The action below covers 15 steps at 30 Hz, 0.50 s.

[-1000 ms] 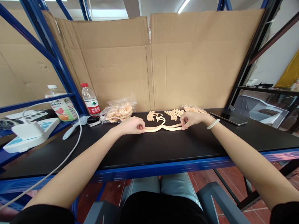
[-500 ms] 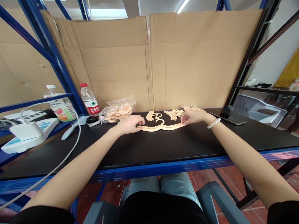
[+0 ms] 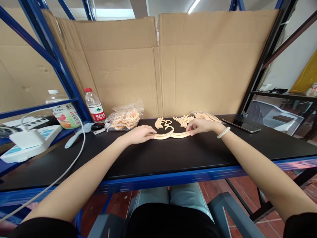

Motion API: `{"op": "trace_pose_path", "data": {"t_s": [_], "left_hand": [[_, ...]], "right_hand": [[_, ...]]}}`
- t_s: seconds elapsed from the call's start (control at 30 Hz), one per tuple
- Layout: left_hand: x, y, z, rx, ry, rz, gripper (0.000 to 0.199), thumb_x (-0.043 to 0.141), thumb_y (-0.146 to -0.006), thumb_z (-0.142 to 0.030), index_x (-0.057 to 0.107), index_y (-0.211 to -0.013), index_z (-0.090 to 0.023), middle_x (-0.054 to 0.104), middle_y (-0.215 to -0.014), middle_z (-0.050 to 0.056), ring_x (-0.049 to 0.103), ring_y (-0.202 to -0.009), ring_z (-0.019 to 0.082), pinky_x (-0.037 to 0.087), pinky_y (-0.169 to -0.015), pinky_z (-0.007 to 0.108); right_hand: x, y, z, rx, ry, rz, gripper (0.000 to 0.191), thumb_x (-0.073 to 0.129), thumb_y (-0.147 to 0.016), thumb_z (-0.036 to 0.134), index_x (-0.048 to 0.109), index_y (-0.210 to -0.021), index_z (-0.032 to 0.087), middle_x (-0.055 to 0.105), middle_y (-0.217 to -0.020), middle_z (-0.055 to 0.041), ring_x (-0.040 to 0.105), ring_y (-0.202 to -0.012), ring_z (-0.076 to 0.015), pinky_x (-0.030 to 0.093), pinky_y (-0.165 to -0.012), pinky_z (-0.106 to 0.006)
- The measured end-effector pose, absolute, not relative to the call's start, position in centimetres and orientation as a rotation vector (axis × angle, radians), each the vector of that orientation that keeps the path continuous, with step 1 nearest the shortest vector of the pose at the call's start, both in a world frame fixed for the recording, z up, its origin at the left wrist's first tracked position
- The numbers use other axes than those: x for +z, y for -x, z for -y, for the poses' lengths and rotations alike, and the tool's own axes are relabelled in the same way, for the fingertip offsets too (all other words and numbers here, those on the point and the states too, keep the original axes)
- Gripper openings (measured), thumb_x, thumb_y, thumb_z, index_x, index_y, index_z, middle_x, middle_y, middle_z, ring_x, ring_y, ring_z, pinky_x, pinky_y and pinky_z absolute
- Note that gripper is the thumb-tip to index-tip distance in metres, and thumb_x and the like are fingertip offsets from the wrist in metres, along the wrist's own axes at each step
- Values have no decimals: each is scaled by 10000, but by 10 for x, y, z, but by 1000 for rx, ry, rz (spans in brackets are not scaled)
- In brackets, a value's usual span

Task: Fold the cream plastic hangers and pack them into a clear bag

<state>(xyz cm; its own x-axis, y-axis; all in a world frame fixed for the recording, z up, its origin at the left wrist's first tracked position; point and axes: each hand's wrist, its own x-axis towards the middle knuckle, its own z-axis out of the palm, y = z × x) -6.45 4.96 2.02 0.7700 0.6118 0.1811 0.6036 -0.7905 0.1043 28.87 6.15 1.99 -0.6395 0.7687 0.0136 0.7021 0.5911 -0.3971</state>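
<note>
- One beige hanger (image 3: 182, 135) on the black worktop (image 3: 148, 162), in front of the person, spanning between both hands, hook pointing away.
- Left hand (image 3: 138, 135): fingers together over the hanger's left end, thumb seems under or in front; pinch, force can't tell.
- Right hand (image 3: 201, 126): thumb and index pinching the right end, other fingers partly hidden.
- Risk: hanger arms look layered, with lengthwise lines; uneven pressure from the two hands could slide the layers out of line.
- Risk: one end slipping from the fingertips would swing the piece round, likely pivoting on the other pinch.
- Risk: hook (image 3: 169, 128) sits near loose beige pieces (image 3: 182, 121); a push away could knock them.
- Pose: forearms reach forward, converging from both sides; palms mostly down, right wrist with bracelet (image 3: 223, 132) just above worktop.
</note>
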Motion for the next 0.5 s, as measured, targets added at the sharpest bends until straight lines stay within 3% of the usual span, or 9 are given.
{"op": "trace_pose_path", "data": {"t_s": [0.2,0.5], "left_hand": [[18,63,-50,283,-2943,-975,265,472,-930,-234,678,-1095,-213,681,-1099,74,609,-1042,229,423,-918,312],[16,63,-49,273,-2970,-1017,263,454,-944,-233,658,-1105,-196,673,-1103,68,613,-1037,228,457,-896,326]], "right_hand": [[20,-290,-62,609,1233,2624,285,652,-727,348,757,-926,173,733,-821,-57,594,-740,-190,414,-648,-290],[24,-287,-58,483,1274,2640,261,641,-755,310,753,-939,162,737,-939,-81,619,-775,-204,458,-682,-306]]}}
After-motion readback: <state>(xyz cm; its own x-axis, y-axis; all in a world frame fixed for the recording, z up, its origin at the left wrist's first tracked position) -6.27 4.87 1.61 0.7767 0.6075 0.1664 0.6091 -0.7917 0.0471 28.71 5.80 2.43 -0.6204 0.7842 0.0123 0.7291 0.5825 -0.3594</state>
